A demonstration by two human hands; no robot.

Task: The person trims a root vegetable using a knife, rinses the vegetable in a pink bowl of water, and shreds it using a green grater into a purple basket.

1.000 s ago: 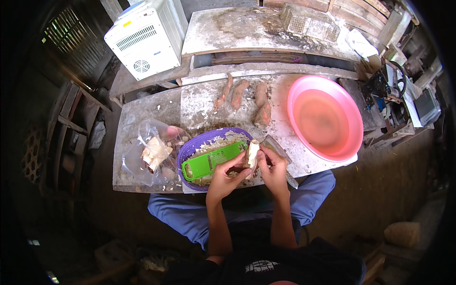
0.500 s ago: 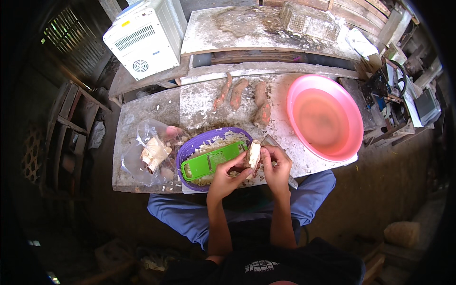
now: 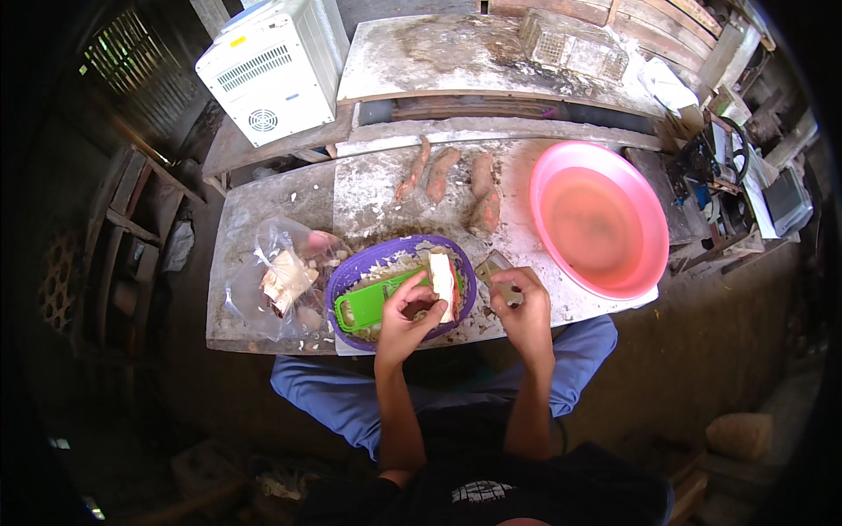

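While the person sits at the low table [image 3: 263, 206], the left hand [image 3: 405, 326] has the piece of root [image 3: 442, 276] up over the right end of the purple basket [image 3: 334, 294]. Its long axis runs away from the body — the far end points across the table and leans a touch left, the near end comes back to the thumb. The pale flesh shows on top, and a reddish-brown strip of skin runs down its right side. From where I stand, I can't tell whether it touches anything in the basket.

The left fingers are closed on the root's lower part, thumb at the near end, the others on the left side. The right hand [image 3: 530, 326] is apart from it, thumb and forefinger curled toward each other just beside the grey blade [image 3: 493, 265] — whether they pinch anything, I can't make out.

Under the left hand, the green grater [image 3: 361, 309] lies across pale shreds [image 3: 386, 265] in the basket. Beyond, three unpeeled roots [image 3: 484, 195] lie side by side, near the pink basin [image 3: 545, 167].
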